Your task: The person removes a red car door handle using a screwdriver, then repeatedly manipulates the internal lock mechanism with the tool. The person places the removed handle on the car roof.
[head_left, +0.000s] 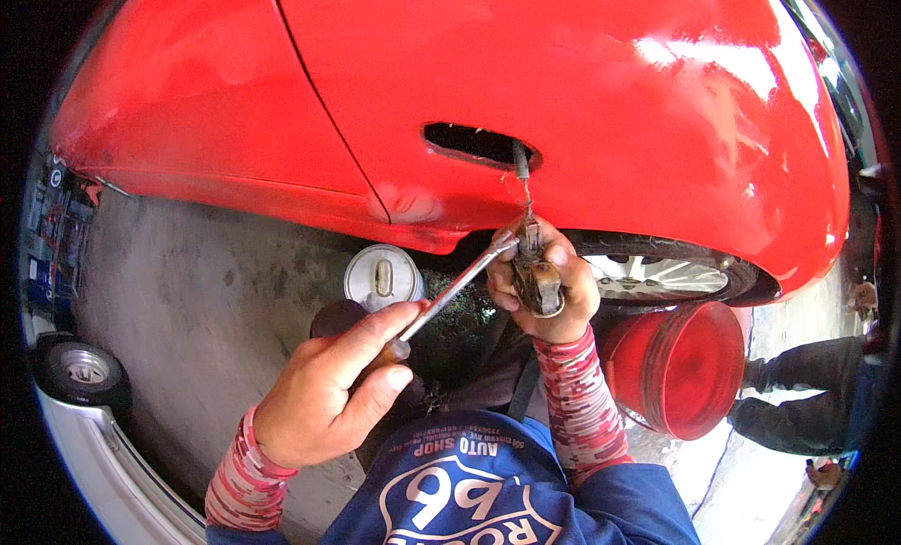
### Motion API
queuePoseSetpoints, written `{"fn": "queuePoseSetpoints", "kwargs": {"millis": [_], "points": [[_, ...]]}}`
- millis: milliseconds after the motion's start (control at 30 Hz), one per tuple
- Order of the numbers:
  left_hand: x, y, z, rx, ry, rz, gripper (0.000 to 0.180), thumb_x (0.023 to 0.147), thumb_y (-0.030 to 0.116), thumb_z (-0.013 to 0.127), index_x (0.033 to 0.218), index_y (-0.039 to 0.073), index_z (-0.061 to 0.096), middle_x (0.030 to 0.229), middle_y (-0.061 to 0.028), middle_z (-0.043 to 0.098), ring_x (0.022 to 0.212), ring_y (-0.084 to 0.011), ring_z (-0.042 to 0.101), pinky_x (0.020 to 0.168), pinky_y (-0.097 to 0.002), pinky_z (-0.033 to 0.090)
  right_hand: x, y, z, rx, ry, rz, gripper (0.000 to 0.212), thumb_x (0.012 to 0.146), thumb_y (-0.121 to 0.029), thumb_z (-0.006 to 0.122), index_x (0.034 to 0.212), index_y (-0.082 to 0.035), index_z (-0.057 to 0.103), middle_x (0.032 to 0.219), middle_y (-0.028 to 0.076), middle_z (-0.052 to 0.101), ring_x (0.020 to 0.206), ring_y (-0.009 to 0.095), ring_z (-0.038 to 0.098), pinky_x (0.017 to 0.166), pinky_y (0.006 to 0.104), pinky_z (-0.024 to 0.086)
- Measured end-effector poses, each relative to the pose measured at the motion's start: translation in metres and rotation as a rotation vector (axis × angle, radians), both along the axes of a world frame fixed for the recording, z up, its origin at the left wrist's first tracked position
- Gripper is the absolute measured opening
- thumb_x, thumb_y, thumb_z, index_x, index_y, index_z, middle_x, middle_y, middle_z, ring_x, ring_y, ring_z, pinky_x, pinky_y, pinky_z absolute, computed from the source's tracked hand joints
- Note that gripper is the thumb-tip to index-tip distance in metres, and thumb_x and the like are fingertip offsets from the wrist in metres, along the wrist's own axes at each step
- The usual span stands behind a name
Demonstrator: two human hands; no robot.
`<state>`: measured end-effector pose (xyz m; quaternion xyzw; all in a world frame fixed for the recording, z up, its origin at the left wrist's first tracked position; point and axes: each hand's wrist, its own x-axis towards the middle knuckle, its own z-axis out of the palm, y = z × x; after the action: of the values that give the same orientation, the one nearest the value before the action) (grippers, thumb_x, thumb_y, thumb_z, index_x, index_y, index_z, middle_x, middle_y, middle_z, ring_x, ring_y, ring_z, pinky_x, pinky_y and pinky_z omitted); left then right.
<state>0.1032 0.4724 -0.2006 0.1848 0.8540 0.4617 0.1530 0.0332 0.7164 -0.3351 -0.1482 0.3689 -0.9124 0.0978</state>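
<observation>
My left hand [324,386] is closed round the handle of a screwdriver [460,280]. The screwdriver's shaft slants up to the right, and its tip meets a dark wire connector [528,237], or lies just in front of it. In my closed right hand [571,296] is a small, dirty car lamp [541,284] with an amber part, and the connector sits at its upper end. A thin wire [522,162], partly in a grey sleeve, runs from the connector up into an oval hole [469,143] in the red fender [601,104]. My right fingers partly hide the lamp.
Below the fender are a car wheel [657,276] and a red bucket [690,371]. A white-lidded container [383,275] stands on the concrete floor [206,282]. Another person's dark-clad legs [798,395] show at right. A light-coloured vehicle [89,451] is at lower left.
</observation>
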Motion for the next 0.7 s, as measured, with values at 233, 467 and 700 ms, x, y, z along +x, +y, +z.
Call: {"fn": "queuePoseSetpoints", "kwargs": {"millis": [233,467,700], "points": [[-0.018,0.004,0.008,-0.214,0.199,-0.143,0.048,0.093,0.007,0.064,0.141,0.005,0.056,0.099,-0.0183,0.068,0.084,-0.0397,0.068,0.073,-0.0436,0.056,-0.005,0.011,0.018,0.286,0.158,0.001,0.081,0.062,-0.059,0.089,0.11,-0.002,0.055,0.093,0.006,0.057,0.073,0.012,0.053,0.058,0.0258,0.042],[-0.028,0.017,0.025,-0.437,0.388,-0.159,0.053,0.087,0.001,0.064,0.139,0.007,0.062,0.081,-0.0168,0.061,0.063,-0.0358,0.06,0.061,-0.0419,0.05,0.006,0.021,0.033,0.54,0.137,-0.101,0.072,0.068,-0.034,0.086,0.121,0.002,0.056,0.112,0.008,0.062,0.098,0.014,0.058,0.087,0.0279,0.046],[-0.025,0.027,0.044,-0.629,0.325,-0.161,0.054,0.087,0.002,0.064,0.141,0.007,0.06,0.082,-0.0159,0.062,0.064,-0.0365,0.061,0.059,-0.0436,0.05,0.015,0.024,0.037,0.654,0.154,-0.211,0.066,0.074,-0.03,0.08,0.127,0.002,0.056,0.109,0.006,0.062,0.094,0.011,0.055,0.082,0.0257,0.046]]}}
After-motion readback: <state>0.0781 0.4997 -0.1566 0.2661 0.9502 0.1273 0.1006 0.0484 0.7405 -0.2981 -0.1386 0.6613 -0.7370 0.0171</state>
